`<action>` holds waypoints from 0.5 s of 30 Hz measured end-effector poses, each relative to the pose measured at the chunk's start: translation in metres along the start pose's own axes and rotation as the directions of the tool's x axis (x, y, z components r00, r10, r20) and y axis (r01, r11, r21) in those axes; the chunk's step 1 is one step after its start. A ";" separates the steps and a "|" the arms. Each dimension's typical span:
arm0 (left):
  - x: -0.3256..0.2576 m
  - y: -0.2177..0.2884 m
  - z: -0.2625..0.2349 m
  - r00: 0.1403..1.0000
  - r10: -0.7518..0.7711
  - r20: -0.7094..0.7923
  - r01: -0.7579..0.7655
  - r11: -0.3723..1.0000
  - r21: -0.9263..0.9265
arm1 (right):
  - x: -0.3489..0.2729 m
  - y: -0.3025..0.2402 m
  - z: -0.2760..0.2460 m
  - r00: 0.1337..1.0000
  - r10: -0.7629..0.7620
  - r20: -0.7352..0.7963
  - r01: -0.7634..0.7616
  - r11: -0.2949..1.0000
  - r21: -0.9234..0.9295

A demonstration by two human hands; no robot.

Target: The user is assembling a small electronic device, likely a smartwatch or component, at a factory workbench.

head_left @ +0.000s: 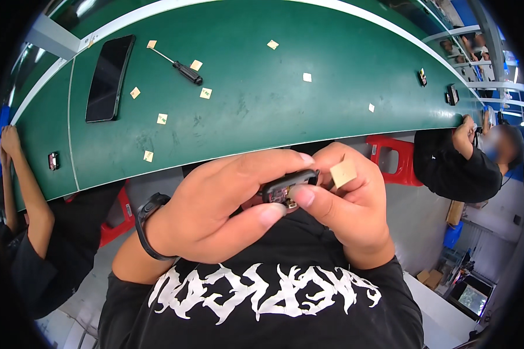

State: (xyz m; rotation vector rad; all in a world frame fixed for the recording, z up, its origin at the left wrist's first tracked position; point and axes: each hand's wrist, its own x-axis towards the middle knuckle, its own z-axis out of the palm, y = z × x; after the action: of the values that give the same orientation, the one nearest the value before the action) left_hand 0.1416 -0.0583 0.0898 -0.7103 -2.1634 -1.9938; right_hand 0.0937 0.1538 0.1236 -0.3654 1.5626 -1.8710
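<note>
Close in front of my chest, both hands hold a small black plastic housing (pixel 269 191) with a circuit board and small parts showing in its open side. My left hand (pixel 221 203) is closed on its left end, fingers over the top and thumb below. At the other end, my right hand (pixel 355 212) grips it, with the thumb pressed against the opening and covering part of the inside. A pale yellow paper square (pixel 343 174) sits at the fingers of my right hand, apparently stuck to one of them.
On the green table (pixel 244 116) lie a black-handled screwdriver (pixel 187 73), a dark phone-like slab (pixel 109 78) and several small paper squares (pixel 206 93). Small black devices (pixel 53 160) lie toward both ends. People sit at left and right, near red stools (pixel 397 160).
</note>
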 end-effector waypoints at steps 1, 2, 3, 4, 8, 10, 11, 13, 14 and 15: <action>-0.001 -0.002 0.001 0.999 0.036 -0.026 -0.038 0.994 -0.102 | 0.001 0.001 0.001 0.999 -0.036 -0.010 0.036 0.999 0.012; -0.001 -0.002 0.000 0.999 0.037 -0.022 -0.039 0.994 -0.104 | 0.001 0.002 0.002 0.997 -0.073 -0.025 0.073 0.997 0.022; 0.000 -0.001 -0.002 1.000 0.020 -0.004 -0.020 0.989 -0.144 | 0.002 0.003 0.002 0.997 -0.065 -0.043 0.067 0.997 0.034; 0.000 -0.001 -0.003 1.000 0.004 0.014 -0.001 0.983 -0.184 | 0.002 0.004 0.000 0.997 -0.065 -0.046 0.067 0.997 0.033; -0.001 -0.004 -0.012 0.996 0.040 0.078 -0.035 0.997 -0.066 | 0.010 0.004 0.000 0.998 -0.068 0.008 0.068 0.995 -0.067; -0.002 -0.006 -0.016 0.994 0.043 0.104 -0.044 0.999 0.003 | 0.014 0.004 0.003 0.998 -0.056 0.018 0.057 0.996 -0.072; -0.003 -0.006 -0.016 0.994 0.042 0.105 -0.044 0.999 0.011 | 0.014 0.004 0.004 0.999 -0.039 0.005 0.039 0.997 -0.063; -0.005 -0.008 -0.016 0.994 0.053 0.096 -0.054 0.999 0.000 | 0.013 0.003 0.006 0.999 -0.033 0.004 0.033 0.998 -0.045; -0.003 -0.005 -0.016 0.993 0.043 0.114 -0.051 0.996 0.067 | 0.012 0.004 0.005 1.000 0.005 -0.030 -0.006 0.999 -0.050; -0.005 -0.010 -0.012 0.997 0.048 0.063 -0.054 0.994 0.095 | 0.018 0.010 0.007 0.999 0.035 -0.038 -0.037 0.999 -0.040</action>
State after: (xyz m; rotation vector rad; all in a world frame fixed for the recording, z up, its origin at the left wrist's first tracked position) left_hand 0.1394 -0.0713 0.0798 -0.8134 -2.2339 -1.8525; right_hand 0.0877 0.1363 0.1120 -0.3198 1.6238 -1.8306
